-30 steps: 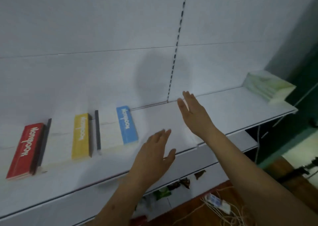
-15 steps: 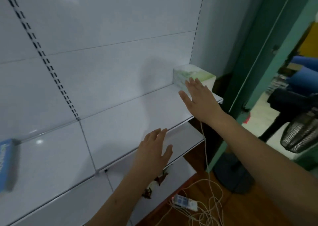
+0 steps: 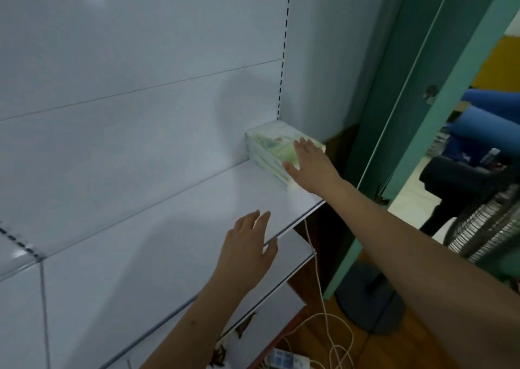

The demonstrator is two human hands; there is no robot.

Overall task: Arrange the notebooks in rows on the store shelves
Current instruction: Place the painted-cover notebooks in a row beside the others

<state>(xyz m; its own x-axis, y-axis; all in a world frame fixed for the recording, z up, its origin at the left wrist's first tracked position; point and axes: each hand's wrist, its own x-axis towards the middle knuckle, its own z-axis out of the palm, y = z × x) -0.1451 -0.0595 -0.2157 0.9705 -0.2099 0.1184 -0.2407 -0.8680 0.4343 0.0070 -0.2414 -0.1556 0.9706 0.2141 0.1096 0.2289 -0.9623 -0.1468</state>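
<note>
A white metal store shelf [image 3: 174,228] carries a stack of pale green notebooks [image 3: 270,155] at its far right end, against the white back panel [image 3: 140,129].

A teal green door frame [image 3: 405,132] stands right of the shelving. Beyond it, at the far right, a standing fan's wire grille [image 3: 489,228] shows, its round dark base [image 3: 371,304] on the wooden floor [image 3: 394,351]. A white cable [image 3: 318,278] hangs down to a power strip [image 3: 287,360] lying near the bottom edge.

Dim, bluish, soft with motion blur; faint shadows on the back panel [image 3: 140,115], edges bowed.
</note>
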